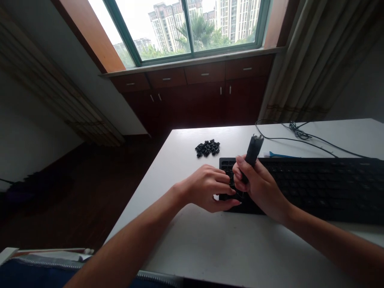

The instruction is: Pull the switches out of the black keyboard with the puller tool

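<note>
"Keyboard point(318, 188), black, lying on a white tabletop point(186, 244). What are the hands doing?"

"The left hand point(208, 188) reaches over its left end, fingers curled and partly spread; whether they pinch anything, I cannot tell. The right hand point(262, 184) has its fingers wrapped round a dark tool point(253, 150), held above that same end."

"How far along is the work?"

"Partway, I would judge. A small heap of black pieces point(207, 148), probably keycaps, lies loose beyond the left hand, while the rows farther right look filled. The spot under the hands is hidden, and whether pieces are coming off or going on is unclear."

"Which way do things point?"

"The keyboard's long axis runs left to right, its right end leaving the view. The tool stands nearly upright, leaning slightly right, pronged end up, lower end towards the keyboard."
</note>
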{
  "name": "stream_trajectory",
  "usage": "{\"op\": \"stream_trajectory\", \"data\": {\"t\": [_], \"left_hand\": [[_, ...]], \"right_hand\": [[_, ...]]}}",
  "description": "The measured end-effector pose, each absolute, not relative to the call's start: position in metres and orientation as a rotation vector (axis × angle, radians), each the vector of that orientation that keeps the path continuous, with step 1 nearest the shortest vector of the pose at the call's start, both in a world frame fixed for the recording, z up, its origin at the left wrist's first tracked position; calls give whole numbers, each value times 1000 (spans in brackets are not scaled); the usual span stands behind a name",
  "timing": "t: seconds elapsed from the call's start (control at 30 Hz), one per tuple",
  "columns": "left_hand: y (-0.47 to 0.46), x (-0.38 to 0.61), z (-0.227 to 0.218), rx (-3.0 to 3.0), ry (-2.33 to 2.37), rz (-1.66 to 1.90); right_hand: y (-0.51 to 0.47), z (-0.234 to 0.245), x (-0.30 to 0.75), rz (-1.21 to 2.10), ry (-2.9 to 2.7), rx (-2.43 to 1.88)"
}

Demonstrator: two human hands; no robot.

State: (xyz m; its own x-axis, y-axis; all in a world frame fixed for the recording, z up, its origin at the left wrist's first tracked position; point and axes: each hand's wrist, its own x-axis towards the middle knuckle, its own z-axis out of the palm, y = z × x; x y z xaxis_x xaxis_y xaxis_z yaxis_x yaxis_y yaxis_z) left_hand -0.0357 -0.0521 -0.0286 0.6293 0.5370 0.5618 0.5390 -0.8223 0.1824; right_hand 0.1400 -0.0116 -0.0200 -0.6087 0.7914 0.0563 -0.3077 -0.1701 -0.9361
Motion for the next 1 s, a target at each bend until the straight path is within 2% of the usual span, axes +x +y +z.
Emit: {"op": "stream_trajectory", "data": {"t": [0.37,0.7,0.8,1.0], "left_hand": [[-52,-37,-31,-2776,-908,-920],[-52,-37,-32,-2802,-864,-1105],[-52,-39,-29,-2739,-884,-1276],[-51,-30,-29,-2374,-1247,-1905]], "right_hand": [[-21,-28,140,1707,-1422,-768],[-25,-34,147,1833,-1469,-629],[-27,-34,150,1855,-1456,-499],[-22,-32,150,1855,-1720,-342]]}}
